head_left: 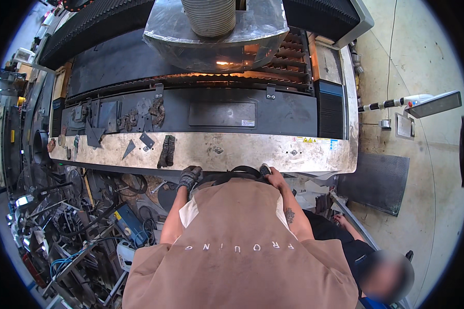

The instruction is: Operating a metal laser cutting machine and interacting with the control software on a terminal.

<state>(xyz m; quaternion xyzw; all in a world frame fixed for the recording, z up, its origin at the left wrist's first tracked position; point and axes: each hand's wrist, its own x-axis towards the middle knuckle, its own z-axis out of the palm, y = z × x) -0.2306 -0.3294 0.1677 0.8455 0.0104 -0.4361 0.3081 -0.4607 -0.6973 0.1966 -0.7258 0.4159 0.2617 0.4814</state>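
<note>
Head cam: L hand [189, 176], gloved, at near edge of pale ledge [252, 149], fingers look curled; can't tell if it grips anything. R hand [276, 178] also at edge, looks part-closed w/ small dark item [265, 170] at fingertips, ID + hold unclear. Dark glove [166, 151] & triangular metal pc [129, 149] on ledge, far-left of L hand. Orange glow [222, 63] at far hood [167, 31]. Step: prob standing by during cut. Next move prob calls for a free hand, kept clear of glow.
</note>
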